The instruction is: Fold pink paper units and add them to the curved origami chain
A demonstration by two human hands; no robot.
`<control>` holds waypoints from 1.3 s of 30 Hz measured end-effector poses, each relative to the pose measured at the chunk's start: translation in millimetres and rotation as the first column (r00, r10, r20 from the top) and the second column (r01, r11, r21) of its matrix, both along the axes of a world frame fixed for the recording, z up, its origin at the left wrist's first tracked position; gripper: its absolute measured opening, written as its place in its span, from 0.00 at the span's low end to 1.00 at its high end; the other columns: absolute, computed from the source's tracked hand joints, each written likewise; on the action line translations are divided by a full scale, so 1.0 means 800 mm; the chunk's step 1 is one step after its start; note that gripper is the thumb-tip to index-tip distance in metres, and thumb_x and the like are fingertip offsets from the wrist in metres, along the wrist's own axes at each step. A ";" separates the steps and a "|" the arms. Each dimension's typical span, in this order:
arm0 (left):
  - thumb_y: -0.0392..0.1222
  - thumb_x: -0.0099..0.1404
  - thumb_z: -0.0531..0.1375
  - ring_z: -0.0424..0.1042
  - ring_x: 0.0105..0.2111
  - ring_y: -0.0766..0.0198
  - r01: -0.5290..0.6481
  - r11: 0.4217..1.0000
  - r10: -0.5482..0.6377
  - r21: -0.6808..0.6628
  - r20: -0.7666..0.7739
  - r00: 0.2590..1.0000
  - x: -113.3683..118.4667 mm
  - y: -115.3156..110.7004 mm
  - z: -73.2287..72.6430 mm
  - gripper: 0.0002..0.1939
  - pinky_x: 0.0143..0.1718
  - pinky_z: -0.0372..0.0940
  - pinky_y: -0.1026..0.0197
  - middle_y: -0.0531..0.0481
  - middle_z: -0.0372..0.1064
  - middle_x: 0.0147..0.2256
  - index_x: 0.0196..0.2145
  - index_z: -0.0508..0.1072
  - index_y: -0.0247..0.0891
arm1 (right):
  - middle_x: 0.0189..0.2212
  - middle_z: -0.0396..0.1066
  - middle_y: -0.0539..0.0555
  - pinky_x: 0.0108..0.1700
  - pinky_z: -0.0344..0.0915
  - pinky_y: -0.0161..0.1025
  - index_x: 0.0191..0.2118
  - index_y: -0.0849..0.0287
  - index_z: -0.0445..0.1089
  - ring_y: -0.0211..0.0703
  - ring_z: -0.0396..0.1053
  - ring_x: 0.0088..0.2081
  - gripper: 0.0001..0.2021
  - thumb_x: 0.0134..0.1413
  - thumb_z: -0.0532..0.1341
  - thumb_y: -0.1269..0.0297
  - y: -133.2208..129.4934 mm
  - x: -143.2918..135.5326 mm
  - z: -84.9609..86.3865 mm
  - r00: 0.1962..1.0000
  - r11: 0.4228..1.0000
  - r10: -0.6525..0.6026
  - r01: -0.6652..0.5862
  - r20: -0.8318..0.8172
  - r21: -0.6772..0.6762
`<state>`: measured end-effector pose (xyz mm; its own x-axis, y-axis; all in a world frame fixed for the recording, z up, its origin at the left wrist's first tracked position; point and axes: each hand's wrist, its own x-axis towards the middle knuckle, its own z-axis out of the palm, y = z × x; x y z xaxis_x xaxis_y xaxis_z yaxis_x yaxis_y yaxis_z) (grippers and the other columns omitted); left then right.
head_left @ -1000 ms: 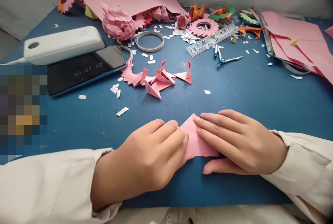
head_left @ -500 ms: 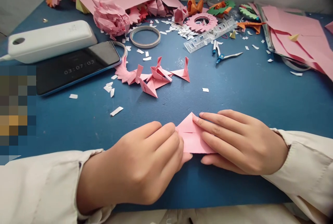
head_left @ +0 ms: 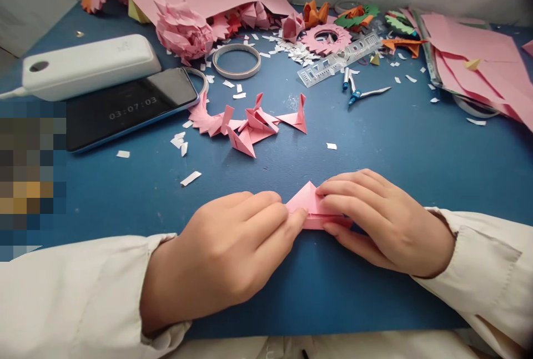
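On the flat blue tabletop [head_left: 325, 287], we are pinching a small, peaked pink paper sheet [head_left: 310, 203] with our bare left hand [head_left: 233, 248] and right hand [head_left: 387, 223]; its peak [head_left: 308, 192] is showing folded, its lower strip [head_left: 315, 225] seemingly not yet lying flat.

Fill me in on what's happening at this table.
A left hand and a right hand, one person's own, are folding a small piece of pink paper at the blue table. Each holds one side of it. Its top comes to a point, and its lower part is partly folded up, with a thumb at each side. Beyond them sits a chain of folded pink pieces, with a phone to its left.
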<state>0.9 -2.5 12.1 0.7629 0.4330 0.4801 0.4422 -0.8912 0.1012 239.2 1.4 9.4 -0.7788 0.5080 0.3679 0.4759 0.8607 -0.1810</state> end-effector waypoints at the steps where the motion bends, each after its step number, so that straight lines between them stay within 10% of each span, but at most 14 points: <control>1: 0.30 0.67 0.56 0.75 0.33 0.62 -0.021 0.999 0.021 -0.036 0.016 1.000 0.001 -0.001 -0.001 0.05 0.34 0.72 0.60 0.48 0.75 0.30 0.37 0.72 0.32 | 0.40 0.74 0.62 0.39 0.69 0.43 0.43 0.65 0.65 0.46 0.71 0.43 0.06 0.63 0.55 0.70 0.000 0.000 0.000 1.000 1.000 -0.006 0.006 -0.003 0.000; 13: 0.29 0.70 0.50 0.75 0.33 0.58 0.119 0.992 -0.117 0.039 -0.045 0.992 0.001 0.005 0.001 0.11 0.30 0.71 0.57 0.44 0.76 0.33 0.40 0.72 0.27 | 0.40 0.76 0.63 0.37 0.71 0.45 0.37 0.69 0.72 0.53 0.73 0.44 0.04 0.59 0.61 0.74 -0.009 0.001 0.004 0.993 0.971 0.059 -0.080 0.100 0.224; 39: 0.30 0.67 0.54 0.74 0.37 0.54 0.187 0.981 -0.180 0.045 -0.134 0.975 0.001 0.005 -0.008 0.10 0.33 0.71 0.55 0.42 0.74 0.35 0.34 0.75 0.28 | 0.40 0.77 0.63 0.36 0.71 0.46 0.37 0.70 0.73 0.53 0.75 0.42 0.04 0.58 0.62 0.74 -0.011 0.002 0.005 0.996 0.977 0.048 -0.061 0.069 0.205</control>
<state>1.3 1.3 5.4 0.8836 0.2546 0.3929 0.2765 -0.9610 0.0008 240.5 -7.3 13.5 -0.8281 0.3827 0.4097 0.4324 0.9011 0.0323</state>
